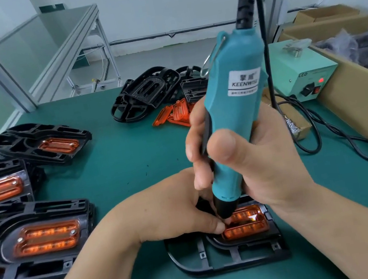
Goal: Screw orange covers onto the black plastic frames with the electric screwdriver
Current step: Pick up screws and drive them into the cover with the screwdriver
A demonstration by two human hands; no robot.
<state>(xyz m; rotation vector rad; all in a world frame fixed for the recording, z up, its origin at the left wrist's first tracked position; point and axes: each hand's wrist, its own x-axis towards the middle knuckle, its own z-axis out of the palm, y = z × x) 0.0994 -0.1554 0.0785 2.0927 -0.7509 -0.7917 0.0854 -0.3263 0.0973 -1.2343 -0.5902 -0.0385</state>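
Teal screwdriver [234, 110] in right hand [263, 162], tip at orange cover [247, 226] edge

Bench [118, 165]: green mat top.
Near edge, right of centre: black frame [223, 257], orange cover [247, 227] seated in it.
Left edge: finished frames [36, 244] in stacks, covers up.
Far edge, centre: bare frames [145, 94] heaped; loose orange covers [173, 115] just beside.
Far right corner: power box [301, 72], cable [339, 134] looping from it.
Right edge: cardboard box [363, 102]; screw box [296, 124] near.

Frame [226, 258] on table [120, 162] in front, done frames [39, 260] stacked left, bare frames [143, 95] at back, loose covers [174, 116] just before them, pwr box [299, 72] right.
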